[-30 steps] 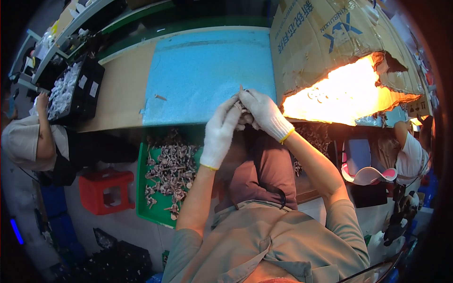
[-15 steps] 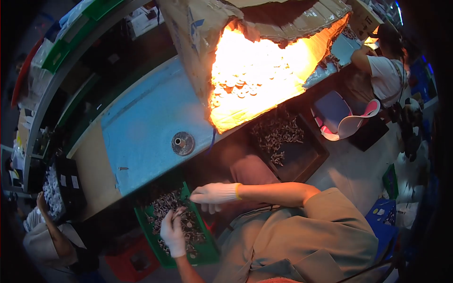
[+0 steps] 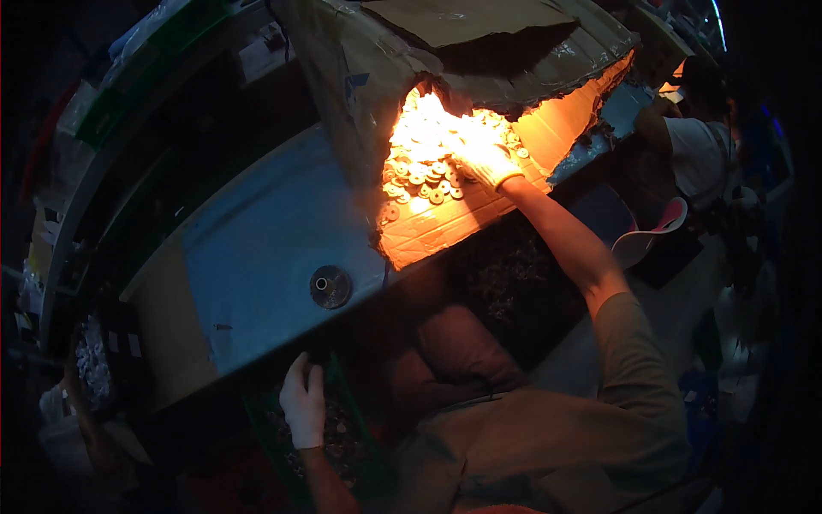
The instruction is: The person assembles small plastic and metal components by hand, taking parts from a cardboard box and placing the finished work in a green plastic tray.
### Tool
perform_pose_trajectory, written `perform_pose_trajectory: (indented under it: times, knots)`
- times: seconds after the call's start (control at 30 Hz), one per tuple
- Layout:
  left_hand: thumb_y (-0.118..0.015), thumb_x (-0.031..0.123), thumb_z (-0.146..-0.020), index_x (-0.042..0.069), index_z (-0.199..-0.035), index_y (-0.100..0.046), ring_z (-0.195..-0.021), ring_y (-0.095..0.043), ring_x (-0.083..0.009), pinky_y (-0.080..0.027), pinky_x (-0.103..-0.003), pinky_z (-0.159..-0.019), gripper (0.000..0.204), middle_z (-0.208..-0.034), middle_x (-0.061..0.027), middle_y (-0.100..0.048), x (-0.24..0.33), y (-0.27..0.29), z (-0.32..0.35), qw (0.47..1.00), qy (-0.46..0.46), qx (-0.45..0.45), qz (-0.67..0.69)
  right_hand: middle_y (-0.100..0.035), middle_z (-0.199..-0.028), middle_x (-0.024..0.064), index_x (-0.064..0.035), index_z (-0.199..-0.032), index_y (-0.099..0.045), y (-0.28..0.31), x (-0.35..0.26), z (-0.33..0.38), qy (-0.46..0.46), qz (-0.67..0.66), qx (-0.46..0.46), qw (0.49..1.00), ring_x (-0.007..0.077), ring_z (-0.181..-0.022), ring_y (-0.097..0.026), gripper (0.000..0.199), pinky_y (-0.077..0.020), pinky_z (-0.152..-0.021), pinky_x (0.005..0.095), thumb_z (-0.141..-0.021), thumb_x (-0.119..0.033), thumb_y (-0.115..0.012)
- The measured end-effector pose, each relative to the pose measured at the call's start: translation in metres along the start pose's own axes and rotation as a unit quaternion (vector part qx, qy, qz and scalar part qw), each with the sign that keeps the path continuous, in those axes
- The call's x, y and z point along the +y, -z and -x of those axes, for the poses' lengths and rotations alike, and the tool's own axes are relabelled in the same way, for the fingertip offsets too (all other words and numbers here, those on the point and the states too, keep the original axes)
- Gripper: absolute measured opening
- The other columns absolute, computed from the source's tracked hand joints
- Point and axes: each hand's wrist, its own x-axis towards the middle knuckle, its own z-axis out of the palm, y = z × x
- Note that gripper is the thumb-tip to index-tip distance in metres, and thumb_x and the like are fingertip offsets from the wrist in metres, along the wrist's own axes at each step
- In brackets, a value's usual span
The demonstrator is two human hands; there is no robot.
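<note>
My right hand point(image 3: 488, 162), in a white knit glove, reaches into a torn cardboard box point(image 3: 428, 243) lit by a very bright light. Its fingers are lost in the glare over a heap of round discs with centre holes point(image 3: 438, 190), so their grip cannot be read. Lower left, my gloved left hand point(image 3: 303, 403) hovers over a green bin point(image 3: 363, 426) of small loose metal parts point(image 3: 344, 441). Its fingers stretch upward with the thumb apart, and nothing shows in them. A round base with an upright hollow post point(image 3: 330, 286) stands on the blue bench top point(image 3: 265, 244).
One small part point(image 3: 223, 326) lies on the bench's left side. A dark tray of loose metal parts point(image 3: 505, 283) sits below the box. To the right are a white-and-pink chair point(image 3: 655, 231) and a seated co-worker point(image 3: 698, 141). Another person's arm point(image 3: 81, 411) shows far left.
My right hand has moved from beside the green bin up and right into the lit box. My left hand has shifted slightly left and up. The surroundings look darker and the discs show more clearly.
</note>
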Motion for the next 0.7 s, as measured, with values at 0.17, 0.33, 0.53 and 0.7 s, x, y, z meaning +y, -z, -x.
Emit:
perform_pose_trajectory:
  times: [0.17,0.33,0.53,0.7]
  knots:
    - [-0.067,0.02,-0.1,-0.002,-0.135,-0.062,-0.118,-0.065,-0.0352,-0.05,-0.044,-0.102,0.042,-0.126,-0.0222,-0.068,0.045,-0.005,-0.044,0.998,-0.031,0.001,0.061,-0.065,-0.134,0.021,-0.0053,-0.135,-0.061,0.021,-0.032,-0.053,-0.228,-0.181,-0.153,0.944,0.0352,-0.118,-0.063,0.043,-0.0494,-0.101,0.043,-0.104,-0.031,-0.047]
    - [-0.07,0.023,-0.097,0.0,-0.133,-0.064,-0.121,-0.061,-0.038,-0.047,-0.047,-0.104,0.042,-0.128,-0.0197,-0.066,0.043,-0.044,-0.092,0.969,-0.221,0.102,-0.047,-0.071,-0.119,0.0216,0.0,-0.121,-0.069,-0.001,-0.01,-0.045,-0.303,-0.271,-0.077,0.91,0.0386,-0.113,-0.067,0.036,-0.0523,-0.099,0.0417,-0.099,-0.022,-0.051]
    - [-0.073,0.023,-0.093,0.007,-0.123,-0.069,-0.115,-0.061,-0.0371,-0.047,-0.046,-0.101,0.035,-0.124,-0.0158,-0.067,0.026,-0.06,-0.11,0.97,-0.2,0.119,-0.066,-0.072,-0.094,0.0059,-0.0029,-0.117,-0.069,0.06,-0.066,-0.013,-0.307,-0.302,-0.182,0.884,0.0127,-0.074,-0.067,0.027,-0.0526,-0.062,0.0303,-0.103,-0.024,-0.061]
    - [-0.075,0.024,-0.089,0.009,-0.12,-0.07,-0.116,-0.061,-0.0354,-0.046,-0.045,-0.1,0.034,-0.122,-0.0137,-0.068,0.034,-0.067,-0.119,0.971,-0.209,0.115,-0.021,-0.073,-0.085,0.005,-0.003,-0.111,-0.07,0.134,-0.223,0.001,-0.332,-0.574,-0.286,0.692,0.0109,-0.073,-0.067,0.021,-0.0551,-0.068,0.028,-0.099,-0.02,-0.068]
